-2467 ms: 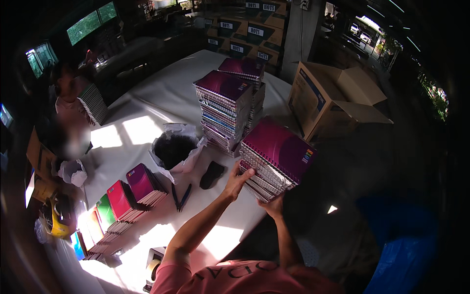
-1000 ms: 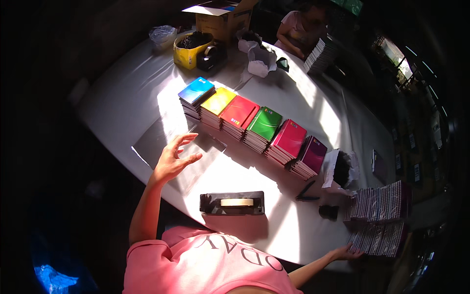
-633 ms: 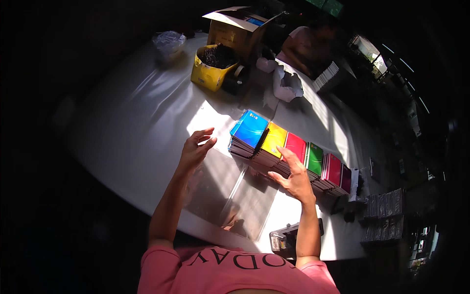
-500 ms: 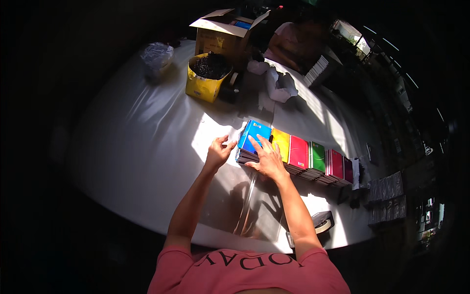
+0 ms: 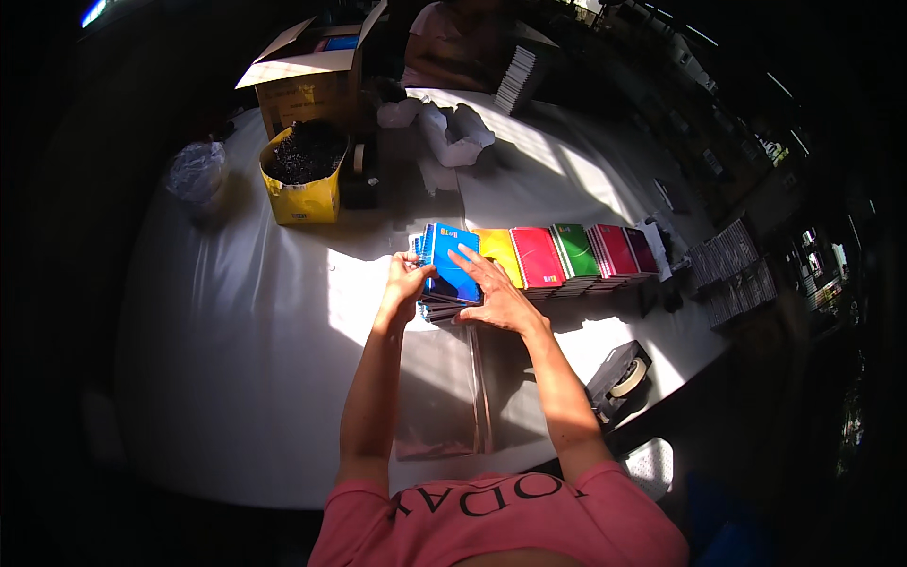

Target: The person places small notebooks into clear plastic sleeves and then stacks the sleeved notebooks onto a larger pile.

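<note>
A stack of blue-covered spiral notebooks (image 5: 446,269) is grasped on the white-covered round table (image 5: 236,340), just above the picture's middle. The left hand (image 5: 406,283) is curled around the stack's left edge, fingers closed on it. The right hand (image 5: 491,293) is laid flat and open on the top blue cover, fingers spread toward eleven o'clock, pressing rather than clenching.

Touching the blue stack at three o'clock, a row of like stacks is seen: yellow notebooks (image 5: 499,253), red notebooks (image 5: 539,257), green notebooks (image 5: 573,249) and dark red notebooks (image 5: 619,249). At six o'clock from the hands, clear plastic sleeves (image 5: 444,397) are spread flat between the forearms. A black tape dispenser (image 5: 621,378) is set at four o'clock, near the table edge. At eleven o'clock, well apart, a yellow box filled with dark pieces (image 5: 302,175) is placed before an open cardboard carton (image 5: 307,80). Another person (image 5: 453,42) is partly seen at twelve o'clock.
</note>
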